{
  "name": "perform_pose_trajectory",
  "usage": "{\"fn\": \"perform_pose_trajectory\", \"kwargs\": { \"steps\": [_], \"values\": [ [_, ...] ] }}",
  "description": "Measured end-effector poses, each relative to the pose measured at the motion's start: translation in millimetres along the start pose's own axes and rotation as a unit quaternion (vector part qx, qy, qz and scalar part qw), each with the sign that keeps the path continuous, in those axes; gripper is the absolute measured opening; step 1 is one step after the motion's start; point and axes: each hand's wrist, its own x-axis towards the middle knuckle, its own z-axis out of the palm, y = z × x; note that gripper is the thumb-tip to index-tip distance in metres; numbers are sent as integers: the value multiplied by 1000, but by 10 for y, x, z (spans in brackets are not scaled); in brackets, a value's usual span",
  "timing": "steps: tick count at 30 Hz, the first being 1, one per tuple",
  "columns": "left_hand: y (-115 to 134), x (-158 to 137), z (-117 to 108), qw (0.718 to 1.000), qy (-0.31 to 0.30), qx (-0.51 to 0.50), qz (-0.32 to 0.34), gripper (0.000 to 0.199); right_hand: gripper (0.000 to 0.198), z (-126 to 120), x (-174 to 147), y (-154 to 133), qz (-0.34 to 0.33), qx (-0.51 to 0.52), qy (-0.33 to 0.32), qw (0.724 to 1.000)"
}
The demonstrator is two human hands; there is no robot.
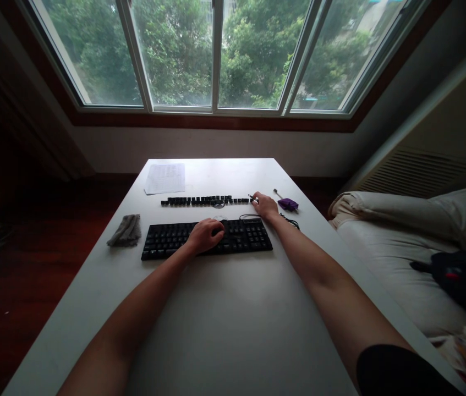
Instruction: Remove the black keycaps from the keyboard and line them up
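Observation:
A black keyboard lies across the white table. My left hand rests on its middle, with a gap between thumb and curled fingers and nothing visible in it. Behind the keyboard, loose black keycaps stand in rows. At the right end of these rows, my right hand is closed on a thin wire-like tool, its tip pointing left. The tool's exact kind is too small to tell. A small clear round object lies by the front row of keycaps.
Printed paper lies at the table's back left, and a grey cloth left of the keyboard. A purple item, a small brush-like stick and a black cable lie right of my right hand. A cushioned seat adjoins the right side.

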Motion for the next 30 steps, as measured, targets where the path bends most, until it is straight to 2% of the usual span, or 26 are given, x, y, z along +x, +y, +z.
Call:
{"fn": "perform_pose_trajectory", "kwargs": {
  "steps": [4,10,13,18,21,24,27,30],
  "values": [
    [-18,6,-3,1000,0,-7,-4,13,28,-15,-41,-20,-1,17,14,1000],
    [-55,26,13,1000,-1,-10,-11,14,30,-57,-124,-140,-24,119,105,987],
    [-43,37,24,1000,-1,0,-13,13,39,-144,-189,-343,-64,224,144,962],
    [-2,-27,-76,1000,0,30,0,15,48,-435,-383,-864,-143,365,188,901],
    [-84,-163,-294,998,28,61,-12,16,53,-593,-510,-1198,-155,415,162,882],
    [-297,-379,-623,985,103,109,-84,19,56,-653,-595,-1530,-185,435,93,876],
    [-555,-635,-949,957,164,173,-167,20,53,-622,-636,-1866,-239,426,50,871],
    [-744,-848,-1117,918,200,234,-250,21,42,-534,-649,-2181,-266,436,4,860]
  ]
}}
